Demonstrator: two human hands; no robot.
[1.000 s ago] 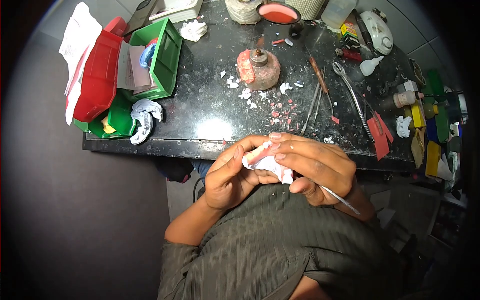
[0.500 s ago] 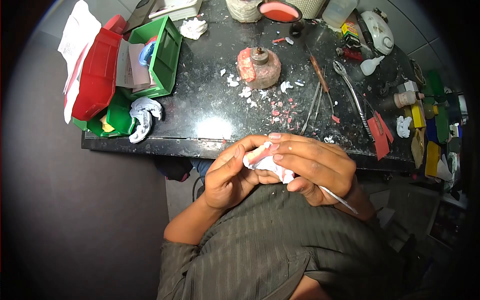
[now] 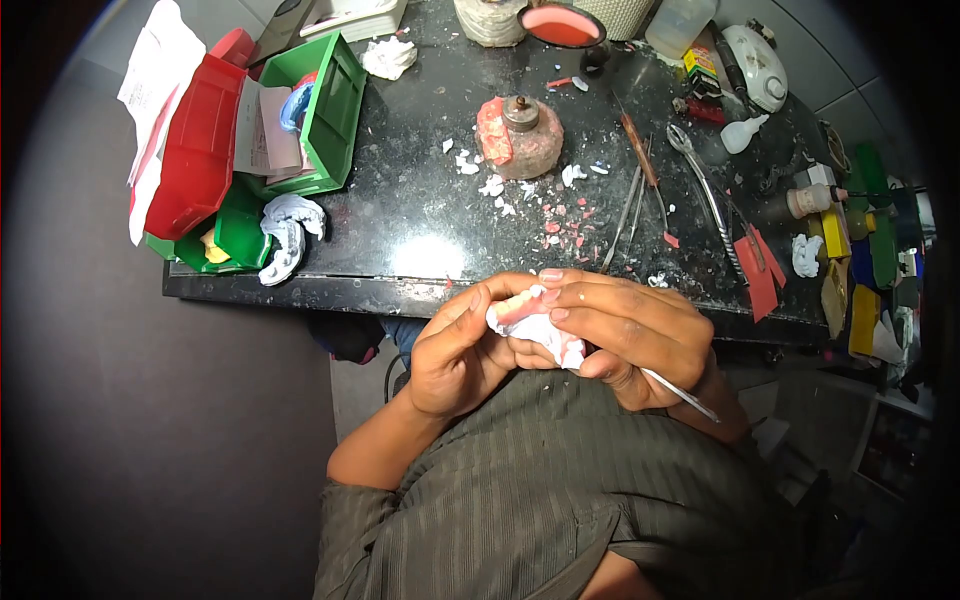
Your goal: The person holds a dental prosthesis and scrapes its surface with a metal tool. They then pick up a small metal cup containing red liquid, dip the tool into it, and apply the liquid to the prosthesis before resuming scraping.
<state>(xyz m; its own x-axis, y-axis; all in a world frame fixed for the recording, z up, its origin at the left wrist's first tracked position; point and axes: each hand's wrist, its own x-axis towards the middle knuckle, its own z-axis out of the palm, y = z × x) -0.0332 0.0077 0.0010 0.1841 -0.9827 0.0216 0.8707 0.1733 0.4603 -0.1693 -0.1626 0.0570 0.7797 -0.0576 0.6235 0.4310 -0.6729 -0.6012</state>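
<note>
A white plaster dental cast with a band of pink wax (image 3: 538, 332) is held up just off the table's front edge. My left hand (image 3: 447, 350) is closed around its left side and underside, thumb along the edge. From the right, my right hand (image 3: 645, 330) lays its fingers over the top and right of the cast. A thin metal tool (image 3: 682, 395) is tucked in that same hand, its shaft sticking out below the palm toward the lower right. The tool's working end is hidden by the fingers.
On the black table (image 3: 400, 215) stands a wax-smeared spirit burner (image 3: 530, 140) amid pink and white crumbs. Green bins (image 3: 335, 120) and a red bin (image 3: 190, 150) are at left, beside grey-white impressions (image 3: 285, 240). Metal tools (image 3: 705, 185) and pink wax sheets (image 3: 760, 285) lie right.
The cast has turned very slightly in my hands, and the tool's end has shifted a touch to the right. Otherwise the scene holds still.
</note>
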